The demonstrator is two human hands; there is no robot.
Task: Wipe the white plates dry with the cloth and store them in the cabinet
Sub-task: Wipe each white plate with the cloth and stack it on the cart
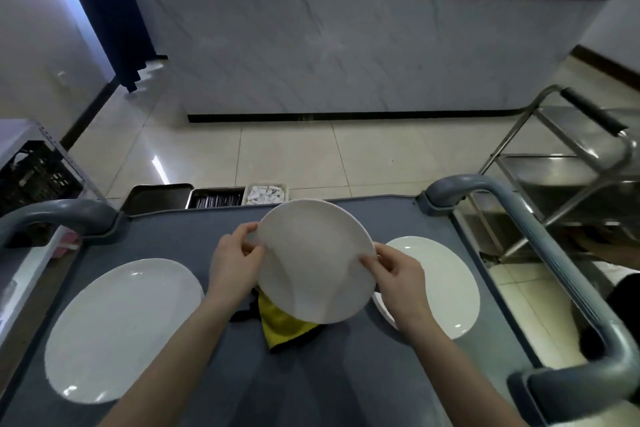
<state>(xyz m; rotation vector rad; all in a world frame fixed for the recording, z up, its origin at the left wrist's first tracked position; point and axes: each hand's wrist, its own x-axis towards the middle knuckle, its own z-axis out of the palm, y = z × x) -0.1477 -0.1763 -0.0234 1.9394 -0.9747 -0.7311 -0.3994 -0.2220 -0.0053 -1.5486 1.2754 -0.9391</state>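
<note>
I hold a round white plate [313, 260] tilted above the middle of the grey cart top [311, 374]. My left hand [233, 262] grips its left rim and my right hand [398, 276] pinches its right rim. A yellow cloth with a dark edge [282, 324] lies on the cart under the plate, partly hidden by it. A large white oval plate [121, 329] lies flat at the left. Another white plate [440, 284] lies at the right, behind my right hand.
The cart has grey handles at left [59, 218] and right [540, 243]. Beyond its far edge sit a dark tray [156, 198], a cutlery bin [216, 198] and a bin of white packets [266, 193]. A steel trolley [571, 163] stands right; a marble counter [346, 45] stands ahead.
</note>
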